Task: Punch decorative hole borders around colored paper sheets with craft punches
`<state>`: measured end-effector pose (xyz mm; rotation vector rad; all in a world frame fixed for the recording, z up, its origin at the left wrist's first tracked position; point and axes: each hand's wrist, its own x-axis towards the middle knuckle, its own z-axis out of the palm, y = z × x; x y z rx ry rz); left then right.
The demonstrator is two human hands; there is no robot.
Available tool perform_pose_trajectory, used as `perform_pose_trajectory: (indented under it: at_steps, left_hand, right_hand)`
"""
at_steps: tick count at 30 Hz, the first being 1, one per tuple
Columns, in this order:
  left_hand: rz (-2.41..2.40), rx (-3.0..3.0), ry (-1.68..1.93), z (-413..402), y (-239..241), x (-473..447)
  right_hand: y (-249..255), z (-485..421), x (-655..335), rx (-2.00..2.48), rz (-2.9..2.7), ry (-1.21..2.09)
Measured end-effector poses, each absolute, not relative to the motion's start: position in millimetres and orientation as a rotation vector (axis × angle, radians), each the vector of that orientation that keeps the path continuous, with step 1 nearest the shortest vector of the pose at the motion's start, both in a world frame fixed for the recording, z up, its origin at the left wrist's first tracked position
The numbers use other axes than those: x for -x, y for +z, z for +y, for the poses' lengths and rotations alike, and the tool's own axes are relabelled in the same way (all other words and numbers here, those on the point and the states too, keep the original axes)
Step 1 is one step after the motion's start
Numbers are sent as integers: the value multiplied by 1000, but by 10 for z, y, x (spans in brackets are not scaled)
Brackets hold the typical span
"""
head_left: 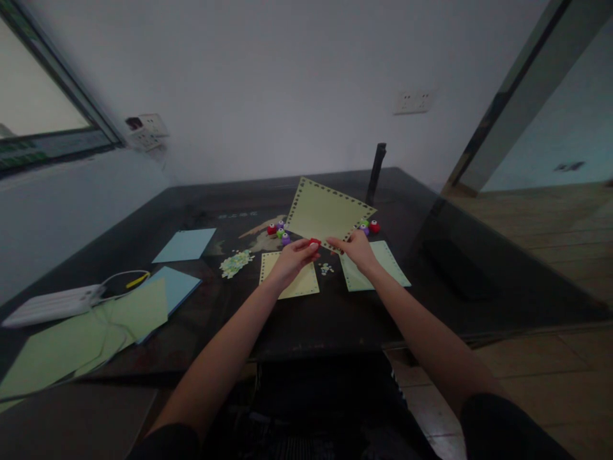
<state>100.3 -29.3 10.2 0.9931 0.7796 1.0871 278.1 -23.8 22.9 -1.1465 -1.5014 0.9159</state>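
Observation:
My left hand (pixel 291 263) is closed around a small red paper punch (pixel 314 242). Between thumb and fingers, my right hand (pixel 359 252) pinches the lower corner of a pale yellow-green sheet (pixel 326 211), which is tilted up above the table. Small punched shapes run along the sheet's edges. The punch is at its lower edge, close to my right fingertips; whether the paper is inside its slot I cannot tell. Under my hands lie a yellow sheet (pixel 299 283) and a pale green sheet (pixel 371 275), both with punched borders. A few paper cutouts (pixel 326 269) lie between them.
Coloured punches sit in two groups, with a red one (pixel 272 229) at left and another red one (pixel 374 227) at right. A cutout pile (pixel 235 263), blue sheet (pixel 186 245), green sheets (pixel 96 329) and white power strip (pixel 55 304) occupy the left. A black post (pixel 376 172) stands behind.

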Motion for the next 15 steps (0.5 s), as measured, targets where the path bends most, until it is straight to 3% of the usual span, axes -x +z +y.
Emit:
perform_pose_trajectory:
  at_steps: [15]
  left_hand:
    - [824,-1030,1129,-304,99,-1032]
  right_hand:
    - [182,-222,-2784,1151,-1552,932]
